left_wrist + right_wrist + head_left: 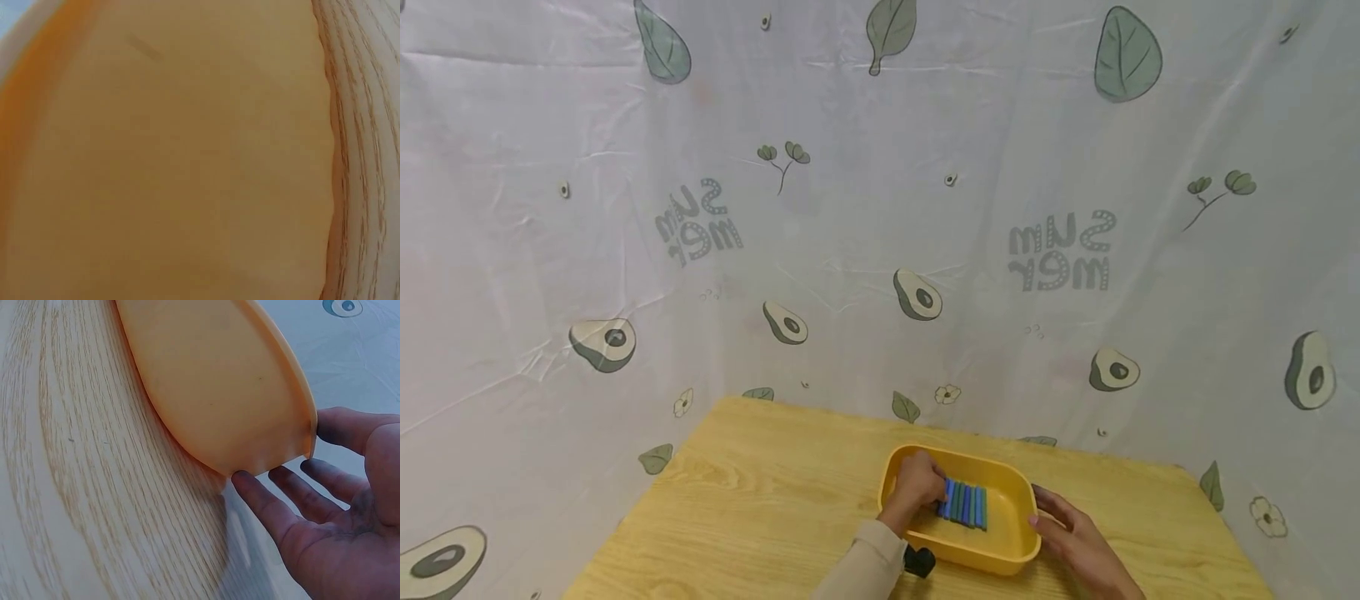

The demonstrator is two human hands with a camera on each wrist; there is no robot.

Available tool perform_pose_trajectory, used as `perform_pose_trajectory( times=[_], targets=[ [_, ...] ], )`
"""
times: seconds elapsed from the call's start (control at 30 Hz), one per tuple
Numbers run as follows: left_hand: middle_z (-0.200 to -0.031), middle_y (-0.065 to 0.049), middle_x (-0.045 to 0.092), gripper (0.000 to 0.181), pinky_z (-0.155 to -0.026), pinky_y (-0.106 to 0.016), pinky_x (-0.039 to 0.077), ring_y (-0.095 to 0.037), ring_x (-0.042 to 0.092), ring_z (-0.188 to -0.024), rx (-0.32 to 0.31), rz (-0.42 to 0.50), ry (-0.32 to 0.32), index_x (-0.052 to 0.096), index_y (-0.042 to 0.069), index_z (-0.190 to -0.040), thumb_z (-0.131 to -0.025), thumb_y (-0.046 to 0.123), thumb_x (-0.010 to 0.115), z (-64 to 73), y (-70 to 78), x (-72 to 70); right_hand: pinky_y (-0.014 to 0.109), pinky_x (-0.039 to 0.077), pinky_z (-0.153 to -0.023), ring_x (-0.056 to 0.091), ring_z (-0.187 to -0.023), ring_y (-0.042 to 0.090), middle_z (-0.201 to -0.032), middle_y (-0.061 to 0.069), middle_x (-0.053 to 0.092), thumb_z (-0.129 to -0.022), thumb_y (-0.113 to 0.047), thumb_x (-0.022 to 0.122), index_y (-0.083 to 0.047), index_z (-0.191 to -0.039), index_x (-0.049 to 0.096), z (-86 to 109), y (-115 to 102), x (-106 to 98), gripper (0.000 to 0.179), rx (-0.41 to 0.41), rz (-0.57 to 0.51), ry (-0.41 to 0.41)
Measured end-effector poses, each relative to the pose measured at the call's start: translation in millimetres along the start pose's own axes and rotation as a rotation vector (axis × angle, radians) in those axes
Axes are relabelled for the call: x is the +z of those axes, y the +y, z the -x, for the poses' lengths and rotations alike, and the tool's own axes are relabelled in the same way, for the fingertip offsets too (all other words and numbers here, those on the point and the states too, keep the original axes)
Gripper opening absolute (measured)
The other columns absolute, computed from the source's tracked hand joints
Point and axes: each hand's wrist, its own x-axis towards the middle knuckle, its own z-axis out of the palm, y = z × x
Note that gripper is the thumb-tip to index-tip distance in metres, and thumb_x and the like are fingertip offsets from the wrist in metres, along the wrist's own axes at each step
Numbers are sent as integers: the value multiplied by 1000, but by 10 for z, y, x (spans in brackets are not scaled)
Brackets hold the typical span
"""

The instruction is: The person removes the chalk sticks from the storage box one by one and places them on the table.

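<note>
Sticks (964,504) in blues and green lie side by side in a row just to the right of the left hand (917,479), on the floor of the yellow tray (977,554). That hand reaches down inside the tray, its fingers bent and the nearest sticks close against them; whether the fingertips are together on a stick cannot be told, since the back of the hand covers them and the left wrist view takes in mostly plain yellow surface. The right hand (1078,537) is beyond the row's other side, at the tray's end, thumb and fingers apart from one another with their tips against its outside. Under both hands the wooden table (775,492) carries the tray, and the left hand's pale sleeve (865,558) crosses the near rim. The work in hand seems to be arranging the row, and it asks for a light touch: the sticks are slim and would probably roll or skew if pushed at one end, so pressure is best given along the whole length, fingertips low to the floor. A stick set beside the left fingers should be squared to its neighbour before release. The right hand does well to brace the tray without squeezing or lifting, as a tilt could slide the row out of line.
</note>
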Motion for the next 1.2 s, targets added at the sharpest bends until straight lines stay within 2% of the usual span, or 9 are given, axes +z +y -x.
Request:
perform_pose_trajectory(
  times=[0.2, 0.4, 0.5, 0.63, 0.7, 0.8, 0.9, 1.0, 1.2],
  targets=[
    [-71, -5, 71, 11, -49, -27, 55, -15, 61, -52, -28, 4, -30, 81, 6, -73, -74, -5, 84, 14, 38, -59, 40, 61, -104, 57, -143, 40, -170, 38, 25, -114, -27, 55, 7, -168, 16, 13, 12, -12, 75, -21, -4, -11],
    [-67, -4, 71, 13, -49, -31, 56, -15, 61, -51, 2, 70, -46, 81, 6, -72, -72, -7, 83, 45, 26, -111, 41, 61, -103, 58, -142, 39, -169, 39, 23, -114, -27, 54, 8, -168, 15, 13, 4, -17, 76, -21, -12, -18],
    [-61, -1, 65, 15, -45, -28, 50, -13, 56, -50, 9, 115, -51, 80, 5, -69, -72, -9, 81, 34, -11, -101, 41, 61, -103, 59, -141, 39, -169, 40, 23, -114, -27, 54, 9, -168, 15, 14, -2, -16, 76, -20, -13, -14],
    [-50, 5, 43, 26, -40, -24, 34, -12, 38, -45, 11, 178, -51, 66, 6, -56, -73, -12, 74, 24, -54, -93, 41, 61, -102, 60, -139, 38, -168, 40, 24, -114, -26, 55, 10, -168, 15, 19, -6, -9, 76, -15, -15, -6],
    [-49, 5, 39, 27, -40, -24, 31, -12, 35, -45, 7, 202, -60, 65, 6, -56, -74, -13, 73, 23, -72, -97, 42, 61, -102, 61, -139, 37, -168, 40, 24, -114, -27, 55, 10, -168, 15, 18, -10, -6, 76, -13, -16, -3],
    [-54, 2, 50, 17, -43, -25, 38, -12, 44, -48, -4, 230, -82, 74, 2, -67, -78, -10, 74, 36, -76, -122, 42, 61, -103, 60, -140, 38, -169, 40, 25, -113, -27, 56, 9, -168, 16, 19, -8, -2, 77, -6, -17, 3],
    [-65, -5, 66, 8, -48, -28, 50, -14, 56, -53, -10, 275, -111, 81, -2, -84, -82, -8, 77, 68, -46, -181, 43, 60, -104, 59, -141, 40, -169, 39, 24, -112, -29, 58, 7, -168, 17, 25, -14, 4, 78, 2, -18, 8],
    [-71, -9, 71, 13, -52, -30, 56, -14, 61, -55, -2, 323, -129, 81, -5, -93, -81, -10, 78, 95, -18, -245, 44, 60, -105, 58, -142, 41, -170, 38, 24, -112, -29, 59, 6, -168, 18, 33, -16, 6, 78, 7, -21, 9],
    [-78, -8, 74, 25, -58, -34, 62, -14, 66, -57, 39, 330, -139, 81, -6, -104, -79, -8, 78, 128, -8, -384, 44, 59, -106, 51, -147, 46, -170, 39, 23, -113, -28, 57, 7, -168, 17, 11, -7, -13, 77, -5, -10, 1]
  ],
)
